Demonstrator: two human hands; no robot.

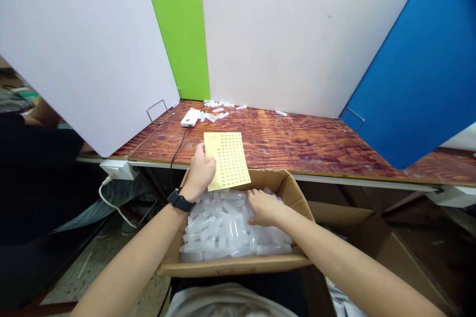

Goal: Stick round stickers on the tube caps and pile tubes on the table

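My left hand [201, 171] pinches the lower left edge of a yellow sheet of small printed labels [231, 161], which is held over the near table edge. A black watch [180, 201] circles that wrist. My right hand [264, 208] rests among clear plastic tubes [219, 228] heaped in an open cardboard box [234, 266]. Its fingers are partly hidden, and I cannot tell whether they hold a tube.
Several loose tubes [211, 111] and a white corded device [190, 118] lie on the reddish wood table [282, 141]. White, green and blue panels [297, 34] stand behind it. A person in dark clothing [37, 178] sits at left. Another cardboard box [372, 237] stands at right.
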